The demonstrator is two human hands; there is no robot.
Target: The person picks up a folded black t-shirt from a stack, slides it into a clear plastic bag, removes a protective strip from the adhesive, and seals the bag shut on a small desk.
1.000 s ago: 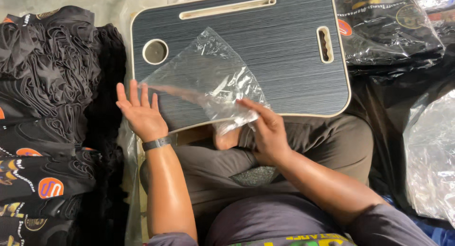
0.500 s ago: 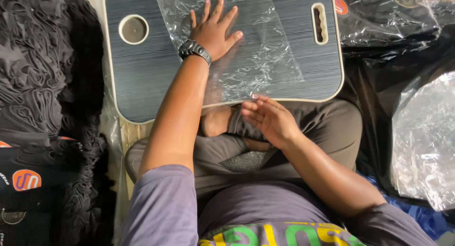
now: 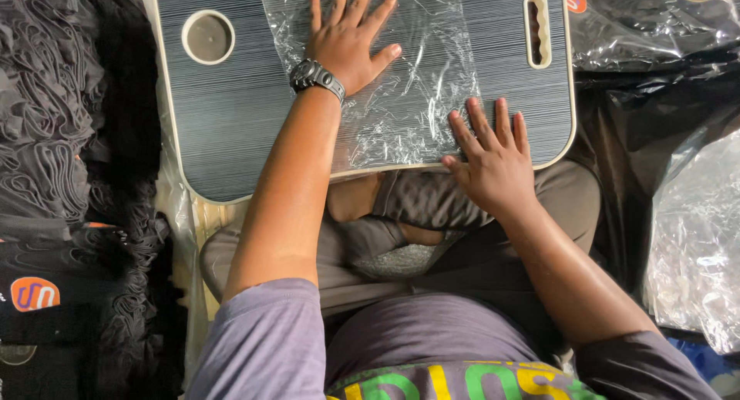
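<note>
A clear plastic bag point(image 3: 416, 99) lies flat on a dark grey lap tray point(image 3: 223, 115) with a cream rim, resting over my crossed legs. My left hand point(image 3: 348, 38), with a black watch at the wrist, presses flat on the bag's upper part, fingers spread. My right hand point(image 3: 493, 157) lies flat at the bag's lower right corner near the tray's front edge, fingers apart. Neither hand grips anything.
The tray has a round cup recess point(image 3: 208, 36) at its left and a slot handle point(image 3: 537, 28) at its right. Dark folded garments point(image 3: 54, 138) pile up on the left. Bagged dark garments point(image 3: 655, 30) and loose clear plastic bags point(image 3: 697, 238) lie on the right.
The bag went from held up to spread flat on the tray. My left hand moved onto it and pressed down; my right hand came from my lap to the bag's lower right corner.
</note>
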